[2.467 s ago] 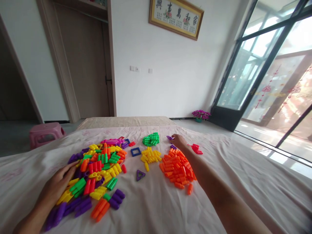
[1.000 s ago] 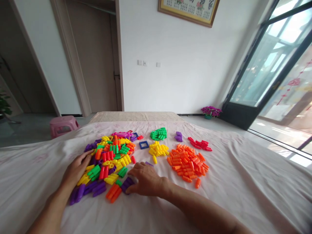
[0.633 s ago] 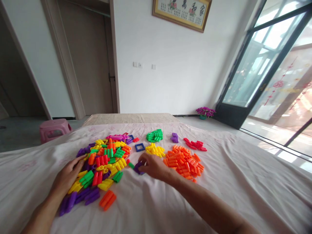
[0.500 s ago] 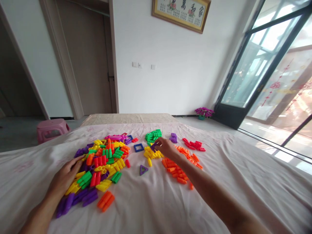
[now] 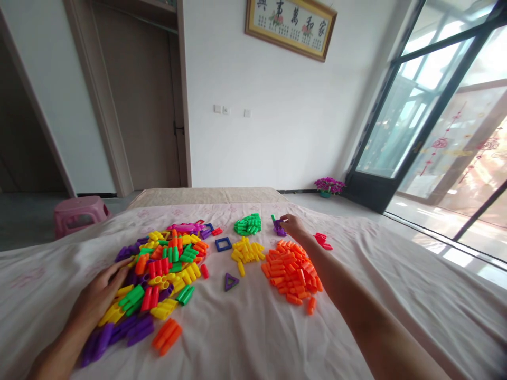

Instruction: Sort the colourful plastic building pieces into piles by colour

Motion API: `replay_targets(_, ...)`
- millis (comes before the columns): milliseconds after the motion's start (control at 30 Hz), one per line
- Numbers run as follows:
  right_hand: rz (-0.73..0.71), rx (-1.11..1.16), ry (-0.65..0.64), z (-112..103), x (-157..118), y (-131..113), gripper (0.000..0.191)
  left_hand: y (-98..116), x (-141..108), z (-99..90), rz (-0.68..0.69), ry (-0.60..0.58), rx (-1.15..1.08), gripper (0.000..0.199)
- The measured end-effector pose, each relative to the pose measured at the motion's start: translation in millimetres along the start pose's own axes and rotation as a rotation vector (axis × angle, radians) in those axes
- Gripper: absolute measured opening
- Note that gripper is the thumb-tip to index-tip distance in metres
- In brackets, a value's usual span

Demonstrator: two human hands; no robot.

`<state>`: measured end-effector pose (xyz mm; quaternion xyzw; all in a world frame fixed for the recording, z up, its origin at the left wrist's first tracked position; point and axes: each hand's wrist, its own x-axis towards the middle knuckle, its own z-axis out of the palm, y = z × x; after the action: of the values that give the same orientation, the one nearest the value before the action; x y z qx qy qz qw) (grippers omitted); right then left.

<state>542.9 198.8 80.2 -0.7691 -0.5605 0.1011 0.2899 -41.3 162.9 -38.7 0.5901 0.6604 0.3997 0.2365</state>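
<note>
Room: white wall (image 5: 237, 158); framed calligraphy panel (image 5: 291, 26), far; pink plastic stool (image 5: 81, 211), left; potted magenta flowers (image 5: 330, 184), far right.

Surface: pale fabric cloth (image 5: 253, 332) with a faint pink pattern, creased.

Left: one mixed heap (image 5: 158, 266) of ribbed plastic tube blocks in red, yellow, green, orange and purple. My left hand (image 5: 101, 293) rests along its left edge, perhaps to steady the loose pieces; whether those fingers grasp a block, I cannot tell.

Far right of centre: my right hand (image 5: 293, 225), fingers pinched on a purple plastic block with a green tip (image 5: 278, 224), right at the small purple cluster (image 5: 280, 232). I judge the like colour accounts for that spot.

Single-colour clusters: green (image 5: 248, 225), far; yellow (image 5: 246, 250), nearer; orange (image 5: 292, 272), largest, near right; red (image 5: 324, 241), right, partly hidden behind my forearm. The gaps between them presumably keep the colours from mixing.

Loose: blue plastic square frame (image 5: 223, 239), just left of the yellow; purple plastic triangle frame (image 5: 226, 282), nearer; orange three-tube block (image 5: 167, 336), near left, apart from the heap.
</note>
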Motion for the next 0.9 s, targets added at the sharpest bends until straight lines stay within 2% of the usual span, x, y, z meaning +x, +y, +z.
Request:
replay_targets(67,-0.113,0.038,-0.066,8.6,-10.3,-13.1,0.034,8.9,-7.1,-2.4,0.017,0.025,-0.024,0.059)
replay_targets(133,-0.288,0.090,-0.161,18.6,-27.6,-29.9,0.033,24.3,-15.8,-6.9,0.088,0.120,-0.078,0.057)
replay_targets(200,-0.467,0.153,-0.252,27.6,-51.2,-49.2,0.033,47.2,-24.9,-11.2,0.191,0.271,-0.098,0.053)
replay_targets(233,-0.536,0.184,-0.287,31.2,-64.5,-59.4,0.033,61.1,-29.5,-12.1,0.236,0.303,-0.089,0.051)
replay_targets(267,-0.584,0.213,-0.317,34.3,-78.2,-69.7,0.034,76.3,-34.2,-11.4,0.253,0.283,-0.090,0.049)
replay_targets(300,-0.630,0.242,-0.351,36.8,-91.6,-79.8,0.035,92.0,-39.2,-8.7,0.243,0.214,-0.113,0.049)
replay_targets(400,-0.736,0.306,-0.432,42.9,-125.8,-105.8,0.035,136.5,-56.5,11.4,0.262,-0.091,-0.255,0.054)
replay_targets(467,-0.762,0.334,-0.456,47.2,-140.1,-117.0,0.035,158.7,-69.5,30.7,0.291,-0.218,-0.302,0.053)
replay_targets(533,-0.765,0.363,-0.467,51.8,-147.3,-122.6,0.034,173.1,-81.5,48.5,0.252,-0.330,-0.363,0.050)
replay_targets(700,-0.759,0.364,-0.463,58.7,-152.2,-123.4,0.035,182.4,-97.6,71.2,0.142,-0.363,-0.410,0.044)
replay_targets(800,-0.794,0.329,-0.451,57.5,-150.9,-118.7,0.034,177.9,-97.5,75.7,0.114,-0.346,-0.445,0.043)
replay_targets(900,-0.781,0.263,-0.431,51.3,-132.5,-103.5,0.032,167.2,-92.2,79.7,0.077,-0.307,-0.497,0.045)
